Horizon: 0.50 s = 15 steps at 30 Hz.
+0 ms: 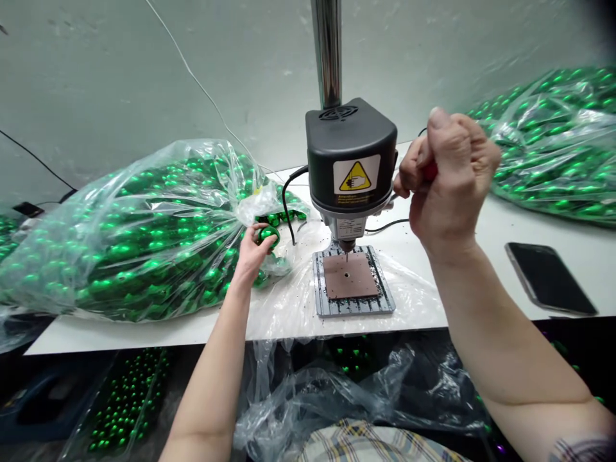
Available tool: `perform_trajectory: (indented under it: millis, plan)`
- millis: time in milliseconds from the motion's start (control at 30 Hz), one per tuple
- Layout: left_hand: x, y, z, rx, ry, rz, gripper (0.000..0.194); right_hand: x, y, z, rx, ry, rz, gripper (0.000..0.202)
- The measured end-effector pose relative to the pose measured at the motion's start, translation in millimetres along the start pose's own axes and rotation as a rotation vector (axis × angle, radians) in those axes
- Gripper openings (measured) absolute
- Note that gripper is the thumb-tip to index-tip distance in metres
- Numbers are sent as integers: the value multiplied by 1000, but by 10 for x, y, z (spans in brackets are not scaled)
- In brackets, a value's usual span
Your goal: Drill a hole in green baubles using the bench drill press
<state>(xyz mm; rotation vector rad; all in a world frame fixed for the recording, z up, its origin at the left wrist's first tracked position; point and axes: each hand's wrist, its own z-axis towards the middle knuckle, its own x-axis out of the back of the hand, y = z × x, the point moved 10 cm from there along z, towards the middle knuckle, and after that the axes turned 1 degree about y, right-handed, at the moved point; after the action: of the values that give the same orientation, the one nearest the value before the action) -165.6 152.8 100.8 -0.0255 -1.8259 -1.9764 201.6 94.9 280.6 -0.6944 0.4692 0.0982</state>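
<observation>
My left hand has its fingers and thumb around a shiny green ball, beside the mouth of a large clear bag of green balls. On the right, my right hand is closed around a red-ended lever at the side of a black drill press. The drill bit points down over a brown square plate with a small hole. That plate lies on the grey slotted base, which is strewn with dark crumbs.
A second bag of green balls lies at the back right. A black phone rests near the right front of the white table. Clear plastic sheeting hangs below the front edge. Cables run behind the drill.
</observation>
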Motion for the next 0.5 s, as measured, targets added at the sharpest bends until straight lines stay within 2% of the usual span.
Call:
perform_trajectory:
  millis: [67,133,233,333,400,500]
  plan:
    - [35,0,-259,56,4,-330,50,-1,-13,1,9,6,13,50]
    - [-78,6,-519,127,-72,-520,46,-2,-29,1,21,13,39,49]
    - [-449,-18,-867,283,-282,-621,41,-2,-15,1,11,17,48,46]
    - [-791,-69,-1085,385,-415,-646,51,11,1,15,20,18,52,47]
    - [-929,-99,-1122,378,-407,-674,51,18,0,27,42,15,48,50]
    - [-1050,-164,-1095,300,-326,-632,55,-9,3,38,55,-16,-16,53]
